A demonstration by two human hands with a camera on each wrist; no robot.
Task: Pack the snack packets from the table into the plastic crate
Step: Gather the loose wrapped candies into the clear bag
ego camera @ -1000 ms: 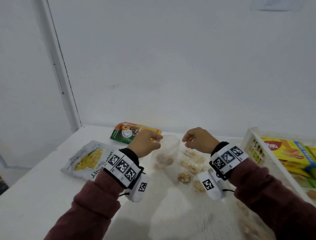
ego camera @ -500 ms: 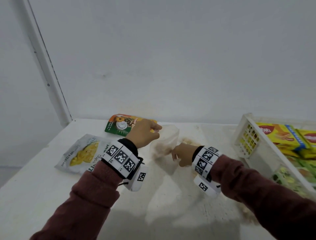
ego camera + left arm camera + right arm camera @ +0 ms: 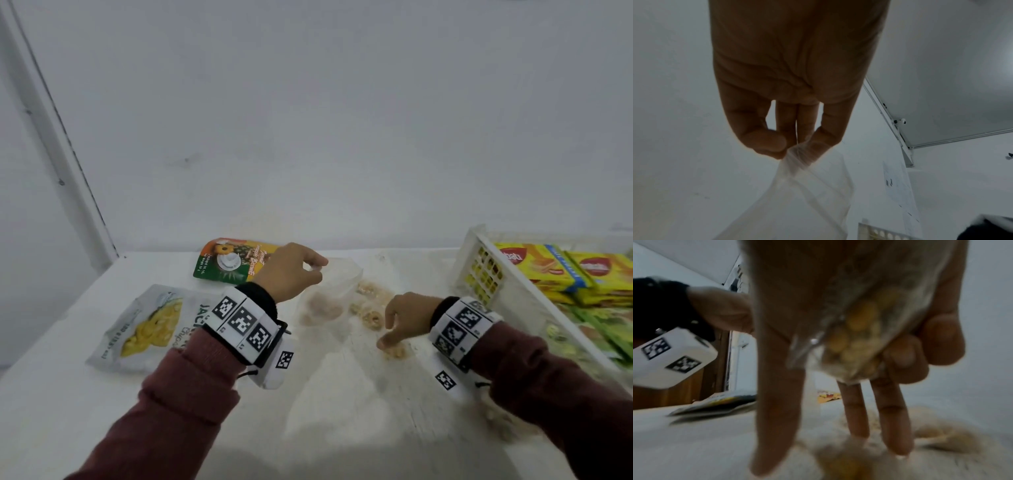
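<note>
- The clear bag (image 3: 329,291) is the thing to look from. It hangs just above the white table (image 3: 68,394), with a few brown snack bits inside near its bottom.
- The left hand (image 3: 287,270) pinches the top edge of the clear bag between thumb and fingertips (image 3: 766,141) and holds it up.
- Loose snack pieces (image 3: 371,317) lie on the table just right of the clear bag.
- The right hand (image 3: 406,317) is right of the clear bag, low over the loose pieces. 2 of its fingers (image 3: 894,426) point down and touch the pieces. Its other 2 fingers curl around a small clear packet (image 3: 855,337) of yellow bits in the palm.
- A white pouch (image 3: 147,325) with yellow fruit on it lies flat on the table, left of the clear bag and near it.
- A green and orange pouch (image 3: 233,260) lies flat behind the left hand, left of the clear bag.
- The white crate (image 3: 486,274) stands well to the right of the clear bag. Yellow packets (image 3: 548,267) are stacked inside it, with green packets (image 3: 603,329) in it too.
</note>
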